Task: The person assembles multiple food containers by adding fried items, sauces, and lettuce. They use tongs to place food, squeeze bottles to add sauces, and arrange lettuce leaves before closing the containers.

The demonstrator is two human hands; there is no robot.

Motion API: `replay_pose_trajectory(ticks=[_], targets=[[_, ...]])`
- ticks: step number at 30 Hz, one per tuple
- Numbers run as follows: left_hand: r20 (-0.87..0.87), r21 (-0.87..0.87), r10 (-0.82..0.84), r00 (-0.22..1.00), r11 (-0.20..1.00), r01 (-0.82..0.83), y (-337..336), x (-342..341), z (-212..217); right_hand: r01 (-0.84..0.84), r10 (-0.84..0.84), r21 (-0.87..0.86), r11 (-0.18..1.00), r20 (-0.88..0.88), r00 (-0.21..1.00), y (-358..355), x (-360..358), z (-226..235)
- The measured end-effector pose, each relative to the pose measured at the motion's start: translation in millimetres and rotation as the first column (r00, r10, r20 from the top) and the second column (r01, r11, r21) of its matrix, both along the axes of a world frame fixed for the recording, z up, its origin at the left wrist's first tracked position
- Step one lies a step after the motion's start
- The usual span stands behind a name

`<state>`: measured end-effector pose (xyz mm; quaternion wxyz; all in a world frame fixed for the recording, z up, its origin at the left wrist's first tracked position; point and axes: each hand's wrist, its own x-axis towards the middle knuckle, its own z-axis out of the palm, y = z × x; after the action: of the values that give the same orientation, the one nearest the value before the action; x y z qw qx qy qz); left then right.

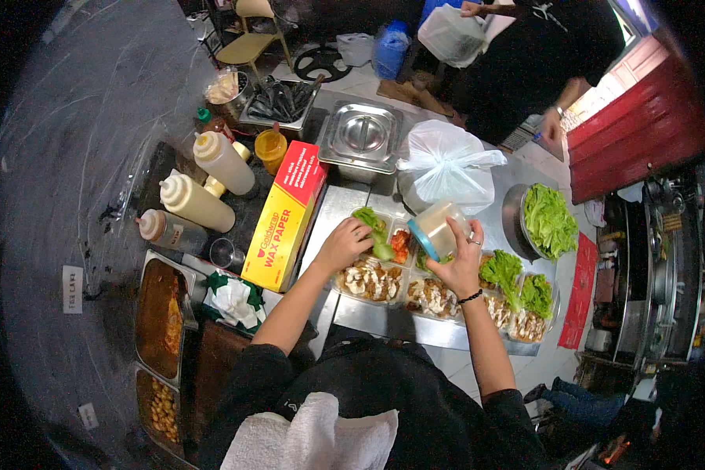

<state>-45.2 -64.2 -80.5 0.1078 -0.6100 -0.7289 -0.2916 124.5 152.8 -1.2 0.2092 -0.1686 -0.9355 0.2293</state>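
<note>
My left hand (346,244) is at the left end of a row of clear plastic meal trays, its fingers curled onto a green lettuce leaf (381,244). Chopped red food (400,246) lies beside that leaf. My right hand (460,265) grips a clear shaker jar (439,225) with a blue lid, tilted lid-down above the trays; pale contents show inside. The near compartments hold browned pieces with white sauce (370,280). More lettuce (501,270) sits on the trays right of my right hand.
A yellow-red wax paper box (280,219), sauce bottles (197,201) and food pans (160,313) stand left. A lidded steel container (360,135), a knotted white bag (450,168) and a lettuce bowl (547,223) stand beyond the trays. Another person (525,70) carries a plastic bag.
</note>
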Motion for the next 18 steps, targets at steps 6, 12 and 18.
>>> replay_pose_trajectory(ticks=[6,12,18], targets=[[0.081,-0.076,0.019,0.997,0.997,-0.013,-8.3,-7.7,-28.7,0.088,-0.088,0.004,0.996,0.001,0.996,-9.9,-4.3,2.6],[0.16,-0.109,0.191,0.969,0.978,-0.175,-14.6,-1.3,-4.6,0.131,-0.131,-0.053,0.99,-0.008,0.991,-30.2,-0.2,9.6],[0.492,0.004,0.446,0.748,0.858,-0.514,-50.2,20.7,24.0,0.125,-0.13,-0.118,0.985,-0.033,0.991,-64.4,24.4,16.2]])
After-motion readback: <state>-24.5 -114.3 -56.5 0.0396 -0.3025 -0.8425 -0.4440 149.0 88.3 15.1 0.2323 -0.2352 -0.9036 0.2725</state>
